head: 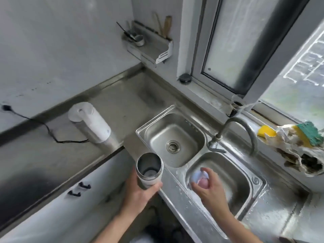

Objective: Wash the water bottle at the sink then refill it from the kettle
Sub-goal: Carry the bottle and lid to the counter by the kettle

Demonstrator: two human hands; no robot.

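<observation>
At the double sink point(177, 109), our left hand point(140, 192) grips the open bottle point(149, 170) upright; our right hand point(208, 186) pinches what seems its lid point(199, 176) over the near basin, probably for rinsing.

I can read no words, brands or numbers anywhere here. The bottle point(149, 171) in my left hand point(140, 193) shows no label I can make out, and the kettle point(91, 122) on the bench point(57, 151) is plain white and steel.
</observation>
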